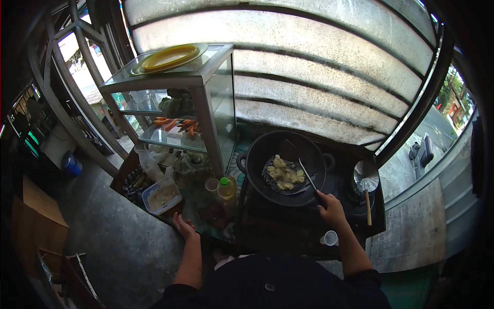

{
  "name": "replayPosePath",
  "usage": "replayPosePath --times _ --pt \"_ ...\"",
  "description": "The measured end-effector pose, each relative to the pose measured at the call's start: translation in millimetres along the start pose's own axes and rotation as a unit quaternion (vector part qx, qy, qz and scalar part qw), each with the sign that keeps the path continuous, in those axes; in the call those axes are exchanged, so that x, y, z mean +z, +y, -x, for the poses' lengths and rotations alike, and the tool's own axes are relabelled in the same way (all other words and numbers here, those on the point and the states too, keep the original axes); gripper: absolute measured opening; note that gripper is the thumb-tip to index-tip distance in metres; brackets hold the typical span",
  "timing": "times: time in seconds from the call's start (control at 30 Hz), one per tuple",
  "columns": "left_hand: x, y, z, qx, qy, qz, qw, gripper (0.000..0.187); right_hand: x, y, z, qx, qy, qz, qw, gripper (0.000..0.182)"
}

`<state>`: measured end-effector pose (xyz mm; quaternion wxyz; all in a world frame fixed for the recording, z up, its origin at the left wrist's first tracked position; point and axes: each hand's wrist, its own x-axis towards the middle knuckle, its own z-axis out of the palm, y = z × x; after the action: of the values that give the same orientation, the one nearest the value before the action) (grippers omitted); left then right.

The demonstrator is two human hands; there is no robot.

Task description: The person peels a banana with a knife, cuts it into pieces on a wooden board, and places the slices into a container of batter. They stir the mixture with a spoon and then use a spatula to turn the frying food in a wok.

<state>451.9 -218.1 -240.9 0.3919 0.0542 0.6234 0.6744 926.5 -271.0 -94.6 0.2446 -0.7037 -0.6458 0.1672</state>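
Observation:
My right hand is closed around the dark handle of a metal spatula, which reaches over the right side of a large dark wok. Inside the wok, several pale yellow, battered-looking pieces of food sit in bubbling oil. My left hand is empty, its fingers stretched out near the counter's front edge. Just above it stands a clear plastic tub with pale contents that I cannot make out. Close by are a bottle with a green cap and a small cup.
A glass display case holds orange items and carries yellow plates on top. Right of the wok, a wooden-handled strainer or skimmer rests over the stove. A white cup is near the front edge. Corrugated panels close off the back.

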Motion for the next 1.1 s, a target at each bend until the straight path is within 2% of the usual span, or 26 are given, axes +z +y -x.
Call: replayPosePath --times 0.33,0.57,0.67,0.83,0.9,0.97,1.1 --pt "-2 -4 -2 0.009 0.001 -0.005 1.000 0.032 0 -18 -7 -0.037 -0.033 0.153 0.987 0.048" --pt "-8 -7 -5 0.005 0.010 0.001 1.000 0.031 4 -15 -1 -0.075 -0.012 0.138 0.988 0.046" --pt "-6 -7 -2 -0.003 0.013 -0.002 1.000 0.031 9 -23 1 -0.047 -0.020 0.156 0.987 0.048" --pt "-2 -8 1 -0.006 0.010 -0.008 1.000 0.031 31 -27 10 -0.062 -0.036 0.240 0.968 0.058" --pt "-1 -9 3 -0.006 0.006 -0.007 1.000 0.032 33 -24 8 -0.048 -0.050 0.232 0.970 0.058" --pt "-1 -8 4 -0.005 0.002 -0.007 1.000 0.032 31 -16 5 -0.027 -0.039 0.138 0.989 0.057" --pt "-1 -8 5 -0.009 -0.005 -0.011 1.000 0.033 23 13 -8 -0.016 -0.049 0.086 0.995 0.059"
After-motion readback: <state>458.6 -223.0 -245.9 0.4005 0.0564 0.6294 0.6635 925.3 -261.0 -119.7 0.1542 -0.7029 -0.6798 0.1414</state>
